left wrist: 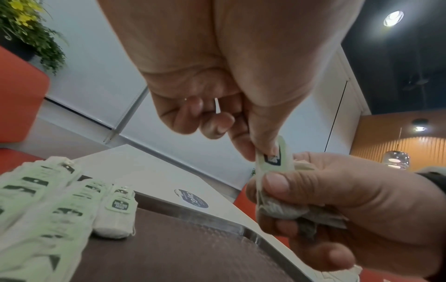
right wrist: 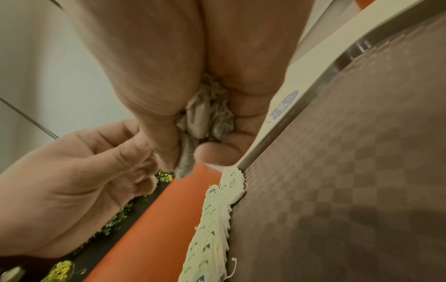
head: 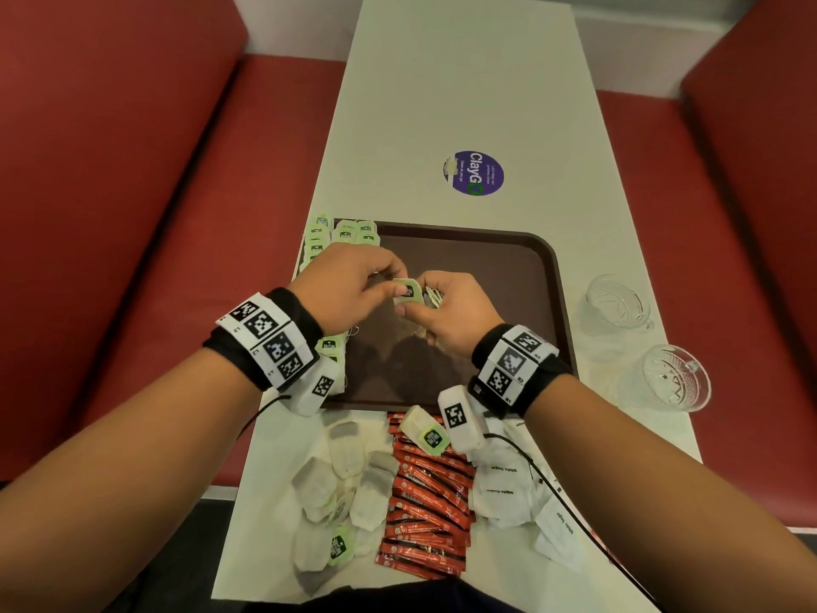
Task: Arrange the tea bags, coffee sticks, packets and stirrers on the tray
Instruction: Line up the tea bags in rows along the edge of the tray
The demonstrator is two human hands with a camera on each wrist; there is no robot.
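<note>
Surface: brown tray point(head: 508, 276), frame centre.
Left hand point(head: 349, 285): pinches green tag point(head: 407, 292).
Right hand point(head: 455, 311): grips bunched tea bags point(right wrist: 207, 118), touching tag.

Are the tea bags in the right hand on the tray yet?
No. The right hand grips the tea bags above the tray; the left hand pinches one tag.

Both forearms reach forward, each wrist wrapped in a black band with printed markers. The left hand point(head: 342, 288) is raised, thumb and forefinger pinched together, other fingers curled. The right hand point(head: 451, 314) meets it, fingers curled closed, thumb pressed on top.
</note>
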